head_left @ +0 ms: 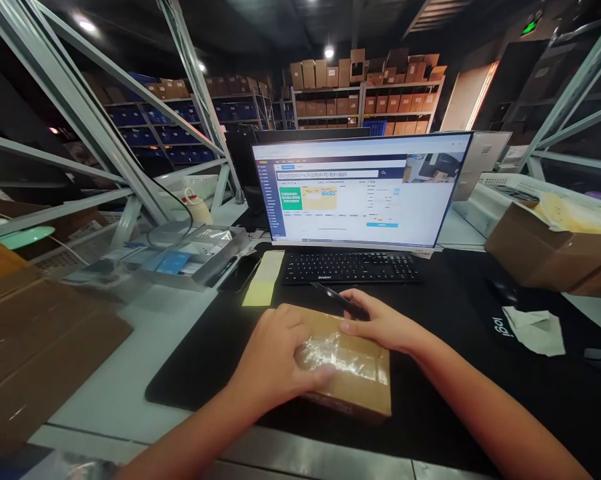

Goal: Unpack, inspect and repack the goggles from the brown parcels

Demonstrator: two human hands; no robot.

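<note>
A small brown cardboard box [347,340] lies on the black desk mat, with shiny clear tape across its top. My left hand [280,350] grips the box at its left end, thumb pressed on the taped top and fingers curled over the far side. Over the far right edge of the box, my right hand [375,320] is closed around a slim black box cutter [337,298], whose narrow tip points left toward the keyboard. The right thumb rests on the box top.
Behind the box stand a black keyboard [350,267] and a lit monitor [355,193]. Yellow sticky notes [264,279] and a phone [237,275] lie to the left. At right are an open carton [550,247], a mouse [503,291] and crumpled paper [535,331]. A large carton [40,353] fills the left.
</note>
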